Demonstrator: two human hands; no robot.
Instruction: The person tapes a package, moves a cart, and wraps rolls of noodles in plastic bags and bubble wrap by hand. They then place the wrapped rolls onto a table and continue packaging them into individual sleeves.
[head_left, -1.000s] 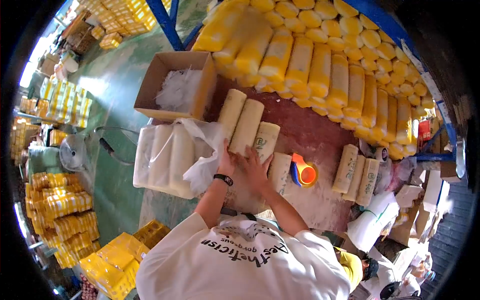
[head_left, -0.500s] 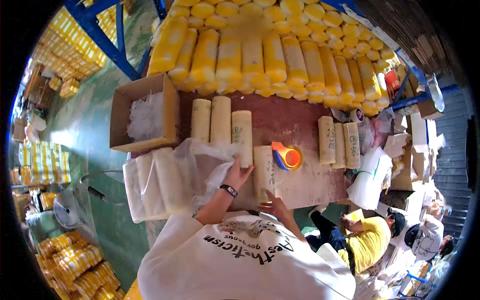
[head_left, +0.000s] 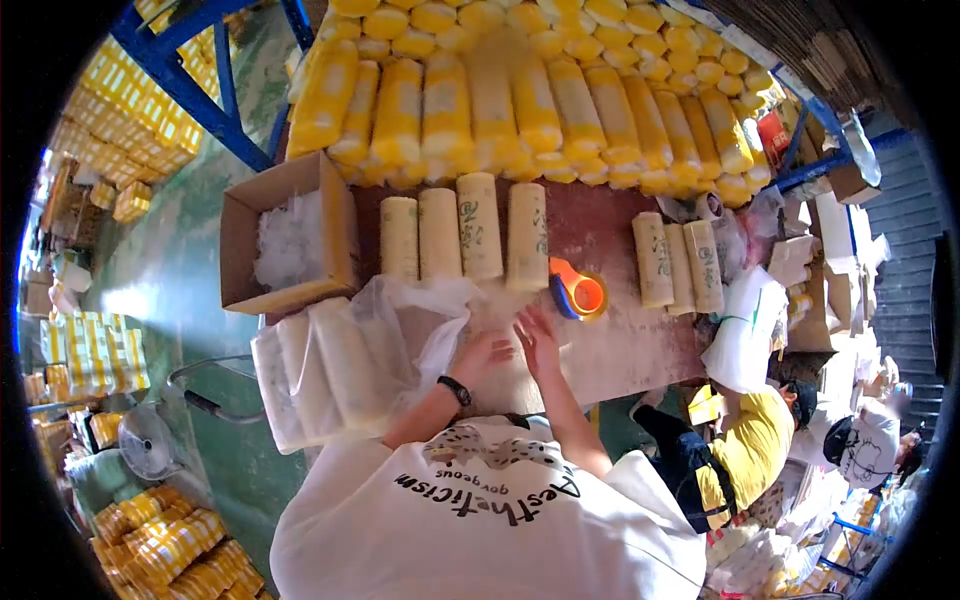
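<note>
My left hand (head_left: 486, 352) is held over the near part of the tabletop, fingers stretched and nothing in them. Close beside it, my right hand (head_left: 538, 342) has its fingers apart, also holding nothing. Just beyond the hands lies a cream-coloured roll with dark green characters (head_left: 527, 238). To its left lie another printed roll (head_left: 480, 228) and two plain-looking rolls (head_left: 440, 233). A clear plastic bag (head_left: 440, 312) spreads left of my left hand, joined to or lying against bagged pale rolls (head_left: 320, 370). An orange-and-blue ring-shaped item (head_left: 580, 292) rests right of my right hand.
An open cardboard box (head_left: 338, 240) with white plastic inside stands at the left. Yellow-wrapped rolls (head_left: 445, 110) are stacked along the back. Three cream rolls (head_left: 680, 265) lie at the right, near white plastic sheeting (head_left: 742, 335). A person in yellow (head_left: 755, 445) is below right.
Two printed rolls near my hands have moved away from me, up beside the other two. Both hands have let go; the right has lifted toward the middle.
</note>
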